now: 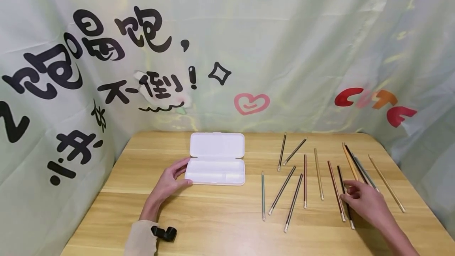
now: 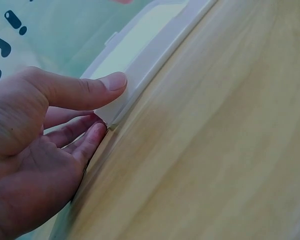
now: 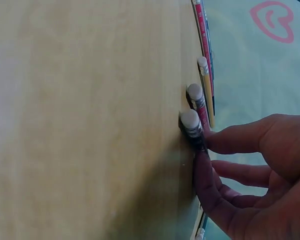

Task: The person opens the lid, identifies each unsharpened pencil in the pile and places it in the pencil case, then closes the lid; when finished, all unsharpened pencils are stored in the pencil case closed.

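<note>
A white pencil case (image 1: 207, 165) lies with its lid open on the wooden table. My left hand (image 1: 167, 185) holds its left end; in the left wrist view the thumb (image 2: 97, 90) lies along the front side and the fingers are at the corner. At the right, my right hand (image 1: 369, 202) pinches a black pencil (image 1: 350, 214) between thumb and finger. The pencil's white eraser (image 3: 190, 119) points toward the front, and it appears to lie on the table. Close on its left is a dark red pencil (image 1: 335, 191).
Beside my right hand lie an orange-yellow pencil (image 1: 350, 161), a grey-blue pencil (image 1: 366, 173) and a tan pencil (image 1: 386, 183). Several more pencils, including a teal one (image 1: 263, 196), spread between the case and that hand. A printed curtain (image 1: 284, 70) encloses the table's back and sides.
</note>
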`<control>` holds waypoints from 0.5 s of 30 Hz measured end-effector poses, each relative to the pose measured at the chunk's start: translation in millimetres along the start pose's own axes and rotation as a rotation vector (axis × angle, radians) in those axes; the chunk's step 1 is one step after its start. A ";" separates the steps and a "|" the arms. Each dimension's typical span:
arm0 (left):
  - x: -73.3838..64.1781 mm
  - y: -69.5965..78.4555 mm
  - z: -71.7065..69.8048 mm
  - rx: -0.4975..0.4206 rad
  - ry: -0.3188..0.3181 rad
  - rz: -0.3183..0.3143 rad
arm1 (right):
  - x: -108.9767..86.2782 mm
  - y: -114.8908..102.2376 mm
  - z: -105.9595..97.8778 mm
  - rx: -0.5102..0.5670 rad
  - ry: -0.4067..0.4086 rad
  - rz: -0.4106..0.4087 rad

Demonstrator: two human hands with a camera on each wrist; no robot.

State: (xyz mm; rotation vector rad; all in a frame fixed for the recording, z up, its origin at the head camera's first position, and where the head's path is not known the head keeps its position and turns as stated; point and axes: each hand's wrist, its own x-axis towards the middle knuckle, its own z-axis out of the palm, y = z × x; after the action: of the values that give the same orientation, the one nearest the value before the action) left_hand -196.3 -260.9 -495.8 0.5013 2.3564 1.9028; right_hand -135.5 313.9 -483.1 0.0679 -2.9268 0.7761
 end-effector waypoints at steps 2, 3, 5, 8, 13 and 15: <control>0.0 0.6 -0.5 -0.003 0.003 0.001 | 1.1 -0.8 0.1 -0.006 0.002 -0.004; 0.2 1.2 -0.6 -0.006 0.003 0.001 | 1.6 -1.4 0.0 -0.009 0.004 -0.004; 0.5 1.3 -0.9 -0.005 0.002 0.004 | 1.8 -2.3 -0.7 -0.012 -0.001 0.005; 0.8 1.2 -0.9 -0.006 0.001 0.005 | 1.6 -2.8 -2.1 -0.008 -0.004 0.019; 0.5 0.5 -0.7 -0.010 0.001 0.006 | -0.4 -2.5 -1.7 0.039 0.041 0.026; 0.3 1.2 -0.7 -0.010 0.001 0.001 | -0.8 -3.9 -2.1 0.072 0.065 0.029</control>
State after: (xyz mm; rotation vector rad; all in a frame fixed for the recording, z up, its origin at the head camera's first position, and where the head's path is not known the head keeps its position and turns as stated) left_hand -196.5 -261.3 -494.5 0.5005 2.3464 1.9145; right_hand -134.2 311.5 -479.4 0.0064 -2.8445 0.8703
